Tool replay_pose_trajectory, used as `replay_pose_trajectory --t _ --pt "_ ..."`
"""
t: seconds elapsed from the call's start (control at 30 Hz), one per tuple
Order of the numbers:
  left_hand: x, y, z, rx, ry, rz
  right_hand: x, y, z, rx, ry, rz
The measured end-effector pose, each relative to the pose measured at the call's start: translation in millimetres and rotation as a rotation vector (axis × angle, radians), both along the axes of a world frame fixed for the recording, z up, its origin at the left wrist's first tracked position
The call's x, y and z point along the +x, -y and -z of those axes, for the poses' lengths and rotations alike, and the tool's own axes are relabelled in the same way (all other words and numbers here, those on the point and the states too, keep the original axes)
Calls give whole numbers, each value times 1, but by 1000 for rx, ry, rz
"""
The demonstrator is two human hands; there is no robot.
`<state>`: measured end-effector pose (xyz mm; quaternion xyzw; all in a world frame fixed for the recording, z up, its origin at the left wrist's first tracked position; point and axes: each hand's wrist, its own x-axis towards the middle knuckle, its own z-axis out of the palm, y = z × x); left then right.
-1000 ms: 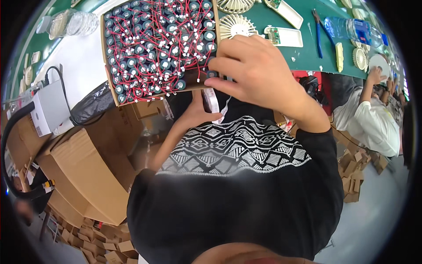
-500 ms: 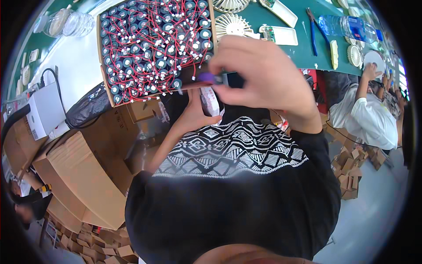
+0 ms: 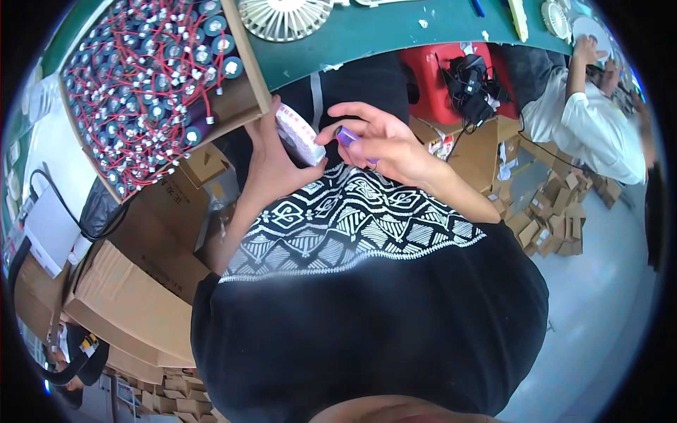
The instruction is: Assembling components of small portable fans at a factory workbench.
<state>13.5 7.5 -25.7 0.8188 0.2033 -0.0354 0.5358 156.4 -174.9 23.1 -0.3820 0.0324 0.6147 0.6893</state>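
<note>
My left hand point(image 3: 273, 158) is wrapped round a white roll with pink print point(image 3: 300, 132), like a roll of tape or labels, in front of my chest. Its lower end lies close to the fingers of my right hand point(image 3: 391, 149). Those fingers pinch a short purple cylinder point(image 3: 346, 137) that resembles a battery cell. To the upper left, a cardboard tray point(image 3: 248, 60) holds many dark cylindrical cells point(image 3: 214, 26) with red wires and white connectors. Another purple cylinder point(image 3: 200, 125), partly in shadow, rests in the tray's near corner.
Cream fan grilles point(image 3: 285, 15) lie on the green table point(image 3: 310, 56). A red stool point(image 3: 427, 88) bears black adapters point(image 3: 471, 84). A large carton point(image 3: 130, 310) stands at my left; small cardboard boxes point(image 3: 557, 218) cover floor at the right. A person in white point(image 3: 599, 134) works there.
My right hand has come down from over the tray's edge to beside the roll, with the purple cylinder. The view has shifted, so the tray now appears further left.
</note>
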Motion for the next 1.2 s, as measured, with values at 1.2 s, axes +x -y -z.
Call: replay_pose_trajectory --t 1.2 --pt "7 7 -9 205 -89 14 -5 11 0 -404 1074 -198"
